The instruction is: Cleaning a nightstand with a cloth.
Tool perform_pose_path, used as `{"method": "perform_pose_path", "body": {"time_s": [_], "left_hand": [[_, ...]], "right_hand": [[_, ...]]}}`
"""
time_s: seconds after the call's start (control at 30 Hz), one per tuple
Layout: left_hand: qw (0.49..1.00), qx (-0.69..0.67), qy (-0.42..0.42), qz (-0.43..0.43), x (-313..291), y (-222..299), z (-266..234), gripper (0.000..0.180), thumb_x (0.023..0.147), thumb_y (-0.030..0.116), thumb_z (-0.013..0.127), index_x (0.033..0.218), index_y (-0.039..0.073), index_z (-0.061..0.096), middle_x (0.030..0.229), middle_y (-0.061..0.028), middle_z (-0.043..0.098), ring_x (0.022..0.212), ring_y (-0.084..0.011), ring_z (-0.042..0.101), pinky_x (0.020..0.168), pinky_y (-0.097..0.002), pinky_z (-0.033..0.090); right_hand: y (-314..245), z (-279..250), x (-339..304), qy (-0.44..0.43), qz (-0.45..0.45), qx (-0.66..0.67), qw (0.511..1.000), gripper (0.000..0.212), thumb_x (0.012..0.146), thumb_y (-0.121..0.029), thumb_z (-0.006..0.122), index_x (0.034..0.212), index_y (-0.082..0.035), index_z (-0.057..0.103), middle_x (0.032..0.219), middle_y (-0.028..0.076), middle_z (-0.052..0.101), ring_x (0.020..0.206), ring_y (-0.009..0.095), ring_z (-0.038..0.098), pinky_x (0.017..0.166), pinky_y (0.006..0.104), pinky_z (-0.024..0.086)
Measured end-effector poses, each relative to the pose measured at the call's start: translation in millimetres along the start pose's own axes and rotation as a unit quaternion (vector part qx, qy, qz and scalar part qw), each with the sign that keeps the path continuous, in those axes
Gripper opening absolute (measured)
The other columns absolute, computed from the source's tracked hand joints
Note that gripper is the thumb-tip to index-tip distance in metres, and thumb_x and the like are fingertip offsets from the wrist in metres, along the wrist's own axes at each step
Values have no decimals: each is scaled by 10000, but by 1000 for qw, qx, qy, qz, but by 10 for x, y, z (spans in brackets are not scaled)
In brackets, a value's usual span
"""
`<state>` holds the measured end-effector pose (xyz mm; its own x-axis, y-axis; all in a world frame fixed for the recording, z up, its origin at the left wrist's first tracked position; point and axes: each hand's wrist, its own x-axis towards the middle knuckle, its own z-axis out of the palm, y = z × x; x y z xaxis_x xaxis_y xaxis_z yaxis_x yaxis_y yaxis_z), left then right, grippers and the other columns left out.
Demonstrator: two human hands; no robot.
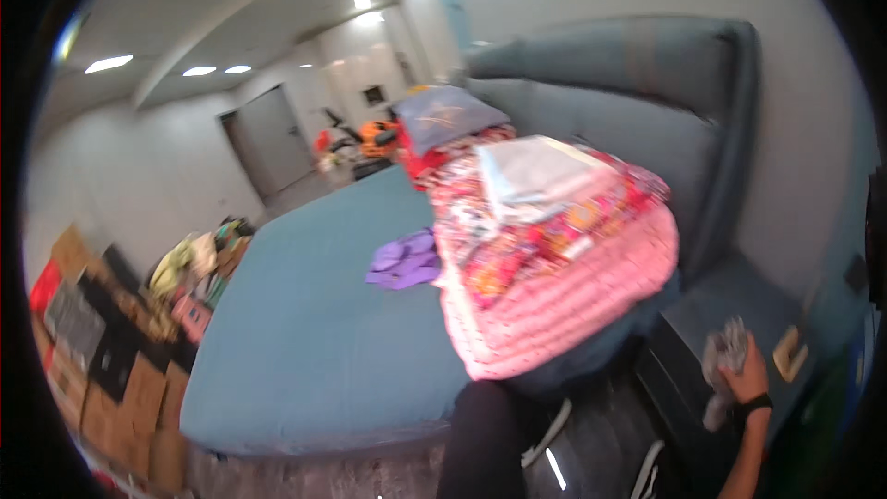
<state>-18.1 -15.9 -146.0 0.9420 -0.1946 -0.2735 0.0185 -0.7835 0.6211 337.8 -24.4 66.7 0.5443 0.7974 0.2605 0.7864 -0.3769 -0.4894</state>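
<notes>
At the lower right, my right hand [750, 379], with a black band at the wrist, reaches over a dark bedside cabinet [688, 314]. Its fingers are closed on a crumpled grey cloth bundle [719, 360], too blurred to name more closely. Part of the bundle hangs down beside the wrist. Just right of the hand, a small beige curved object [789, 354] lies on the cabinet. My left hand is out of view.
A bed with a blue-green mattress [314, 314] and padded headboard [619, 102] fills the middle. Folded pink bedding [564, 314], a grey pillow [448, 118] and purple cloth [405, 261] lie on it. Cardboard boxes [143, 397] and heaped clothes [199, 259] stand left.
</notes>
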Motion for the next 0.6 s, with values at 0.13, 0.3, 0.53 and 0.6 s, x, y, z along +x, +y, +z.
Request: {"method": "perform_pose_path", "body": {"time_s": [0.13,0.3,0.53,0.6], "left_hand": [[997,24,-55,-48,85,108,183,340,860,314,560,1079,70,650,1045,-180,663,957,-351,646,827,-471,510],[995,14,-63,-71,-20,432,-578,310,881,260,543,1119,73,607,964,-174,677,901,-379,646,767,-456,518],[983,84,-141,-88,130,410,-251,284,938,230,477,1158,95,595,978,-198,672,904,-365,652,752,-452,520],[991,38,-71,-106,94,410,-210,243,910,199,502,1103,72,579,856,-170,689,809,-364,670,680,-454,535]], "right_hand": [[42,-82,-102,119,-25,-14,992,923,694,-222,783,1448,-30,286,1393,228,429,1286,381,411,1090,426,323],[-215,-220,115,38,61,36,997,362,732,-210,742,1048,-83,619,1022,117,657,938,323,626,794,399,496],[104,34,-152,45,-51,-33,997,324,761,-175,687,1063,-87,610,927,119,625,894,314,626,753,393,509],[200,238,-134,122,-76,-43,989,346,769,-144,660,1103,-82,592,957,136,612,927,321,617,766,404,511]]}}
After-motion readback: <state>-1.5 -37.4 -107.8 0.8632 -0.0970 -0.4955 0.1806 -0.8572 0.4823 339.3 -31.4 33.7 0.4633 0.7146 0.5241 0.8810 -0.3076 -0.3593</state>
